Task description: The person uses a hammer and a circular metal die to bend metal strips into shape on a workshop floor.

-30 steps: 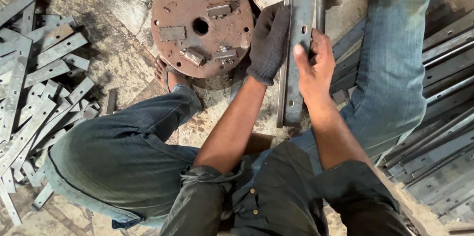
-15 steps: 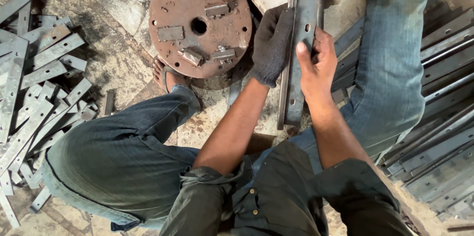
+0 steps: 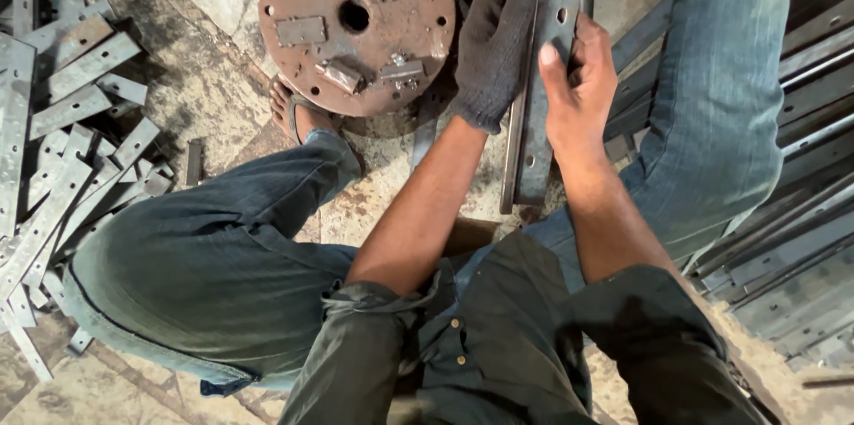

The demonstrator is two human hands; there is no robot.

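we start with the biggest thing under us, the stone floor, cracked and dusty, which carries everything here. on its right edge lies a stack of long grey angle bars, running slantwise out of the picture; along its left edge is a loose heap of short flat steel strips. at the top middle sits the rusty round steel plate, with a centre hole and small blocks welded on its face, a sandalled foot touching its lower left rim.

just to the right of the plate stands the long steel bar we are working on — grey, with punched holes, running from the top edge down toward our lap, its lower end resting on the floor between our knees. our gloved left hand is wrapped around its left edge, closed on it. our bare right hand grips the right edge, thumb pressed flat on the face just below a hole.

to do this well, we judge that both hands should hold the bar square and firm, the lower end braced on the floor so it cannot skate, and the bare fingers kept off the sharp edges and clear of the holes.
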